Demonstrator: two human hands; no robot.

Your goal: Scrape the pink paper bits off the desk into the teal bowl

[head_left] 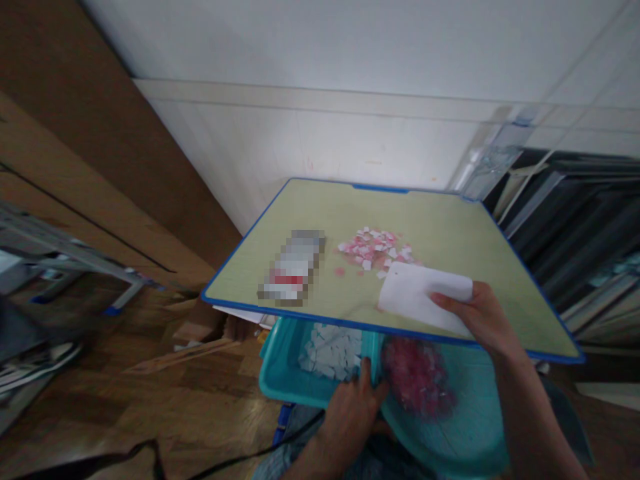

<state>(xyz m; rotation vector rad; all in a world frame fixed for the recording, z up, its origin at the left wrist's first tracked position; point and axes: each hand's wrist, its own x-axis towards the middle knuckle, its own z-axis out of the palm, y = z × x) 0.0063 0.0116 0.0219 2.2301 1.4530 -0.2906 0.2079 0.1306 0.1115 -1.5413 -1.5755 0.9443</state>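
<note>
My right hand (480,313) pinches a white sheet of paper or thin card (420,293), thumb on top, over the right front of the folding table (450,227). The sheet's left end borders a loose pile of small pink and white pieces (375,248) on the tabletop. Below the table's front edge, my left hand (353,407) is closed at the near rim of a teal tray (285,390), one finger over the edge; its other fingers are partly hidden. White flat pieces (330,350) lie in that tray. Beside it, a rounded teal basin (475,413) holds a blurred pink-red heap (417,377).
A pixelated phone-like object (294,267) lies on the table's left. A white wall (325,140) stands behind. Dark flat panels (590,200) lean at right. A stepladder (90,260), flattened cardboard (195,327) and a person's shoe (40,363) are at left. A black strap (250,453) crosses below.
</note>
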